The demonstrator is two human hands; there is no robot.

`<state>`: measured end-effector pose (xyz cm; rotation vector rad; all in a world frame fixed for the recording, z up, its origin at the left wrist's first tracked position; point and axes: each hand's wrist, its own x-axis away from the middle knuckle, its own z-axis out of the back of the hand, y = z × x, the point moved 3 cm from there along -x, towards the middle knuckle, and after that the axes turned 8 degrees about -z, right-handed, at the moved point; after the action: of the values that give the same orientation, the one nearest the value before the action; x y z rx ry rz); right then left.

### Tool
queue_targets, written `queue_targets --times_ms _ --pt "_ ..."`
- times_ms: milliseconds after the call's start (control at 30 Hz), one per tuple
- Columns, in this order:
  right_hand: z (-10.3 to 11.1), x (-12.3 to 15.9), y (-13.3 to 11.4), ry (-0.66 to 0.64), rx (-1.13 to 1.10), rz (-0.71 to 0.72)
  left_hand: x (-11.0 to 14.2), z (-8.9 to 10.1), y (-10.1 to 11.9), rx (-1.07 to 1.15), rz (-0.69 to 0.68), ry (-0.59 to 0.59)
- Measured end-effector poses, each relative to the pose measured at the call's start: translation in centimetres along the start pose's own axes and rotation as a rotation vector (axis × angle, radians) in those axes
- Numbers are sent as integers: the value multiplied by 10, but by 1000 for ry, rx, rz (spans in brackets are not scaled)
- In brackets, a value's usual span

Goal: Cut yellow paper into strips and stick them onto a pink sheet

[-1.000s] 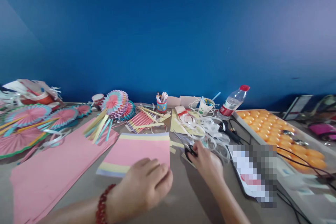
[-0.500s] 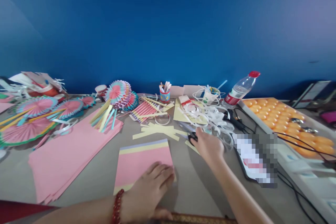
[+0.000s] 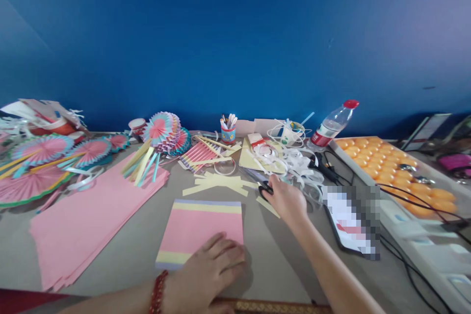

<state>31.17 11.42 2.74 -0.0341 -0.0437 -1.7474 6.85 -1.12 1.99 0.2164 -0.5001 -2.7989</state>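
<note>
A pink sheet of paper [image 3: 204, 223] with yellow and lilac bands along its top and bottom edges lies in front of me. My left hand [image 3: 211, 267], wearing a red bead bracelet [image 3: 157, 289] at the wrist, lies flat over its lower right part with fingers stretched out. To the right, my right hand [image 3: 285, 198] has its fingers closed around the black handles of a pair of scissors [image 3: 265, 188], whose blades point away to the left. Cut yellow paper strips [image 3: 221, 182] lie just left of the scissors. A tangle of white ribbon [image 3: 294, 162] sits behind that hand.
A pink paper stack [image 3: 84, 221] and folded paper fans [image 3: 47, 149] cover the left side. Pleated paper [image 3: 202, 152], a pen cup [image 3: 228, 133], and a tilted-looking bottle [image 3: 331, 127] stand farther back. On the right are a phone [image 3: 349, 225], cables and a tray of orange balls [image 3: 390, 167].
The pink sheet has turned slightly and now lies squarer to me, its lower lilac band showing. My left hand has shifted a little down with it. My right hand stays at the scissors.
</note>
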Motion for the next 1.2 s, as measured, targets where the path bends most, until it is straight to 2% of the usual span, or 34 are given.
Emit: queue_targets --times_ms 133,300,467,600,700,833,900,967,1000,1033,1100,1200 --pt "8 -1 -2 19 -58 -38 -1 -2 5 -14 -64 -29" --pt "21 -15 -11 35 -28 -102 0 -6 9 -92 -144 34" --pt "16 -34 -21 33 -38 -55 4 -11 5 -83 -195 45" --pt "7 -44 -18 -16 -100 -22 12 -11 5 -97 -213 91" --pt "10 -42 -15 -59 -161 25 20 -8 8 -111 -229 138" --pt "25 -10 -17 -29 -231 143 27 7 10 -87 -219 275" --pt "28 20 -23 -74 -286 290 29 19 7 -68 -190 363" --pt "25 54 -31 -150 -357 515 29 33 1 -73 -151 467" --pt "24 72 -36 -177 -437 729 30 41 -1 -103 -151 547" --pt "21 88 -39 -183 -484 872 30 48 -3 -120 -134 594" --pt "12 106 -41 -120 -504 944 30 59 -4 -142 -122 656" --pt "0 110 -37 -21 -520 887 34 67 -6 -81 -116 708"
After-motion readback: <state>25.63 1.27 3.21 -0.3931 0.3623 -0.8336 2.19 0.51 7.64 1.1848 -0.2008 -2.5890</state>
